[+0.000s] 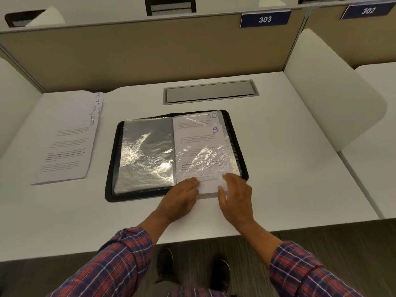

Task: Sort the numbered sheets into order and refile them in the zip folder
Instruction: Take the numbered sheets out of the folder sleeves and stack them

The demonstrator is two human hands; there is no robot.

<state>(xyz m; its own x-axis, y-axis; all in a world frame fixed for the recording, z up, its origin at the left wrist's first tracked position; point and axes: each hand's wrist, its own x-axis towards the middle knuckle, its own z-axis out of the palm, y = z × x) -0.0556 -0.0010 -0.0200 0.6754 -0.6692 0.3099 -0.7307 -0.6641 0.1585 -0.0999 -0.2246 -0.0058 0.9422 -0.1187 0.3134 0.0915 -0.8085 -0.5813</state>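
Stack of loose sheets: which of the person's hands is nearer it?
Left. The left hand rests by the folder's near edge, right of the stack; the right hand lies further right, on sheet 9.

One zip folder point(110, 189) lies open on one white worktop point(278, 168). Two numbered sheets show in the folder's right half: sheet 10 point(192, 121) and sheet 9 point(197, 142). One stack of sheets point(68, 142) sits left of the folder (at least five handwritten numerals run down its edge, not all legible). Two hands meet at the folder's near edge: the left hand point(180, 200) and the right hand point(235, 196). Beyond the folder lie one grey hatch point(210, 92) and two blue plates, plate 303 point(265, 19) and plate 302 point(368, 10).
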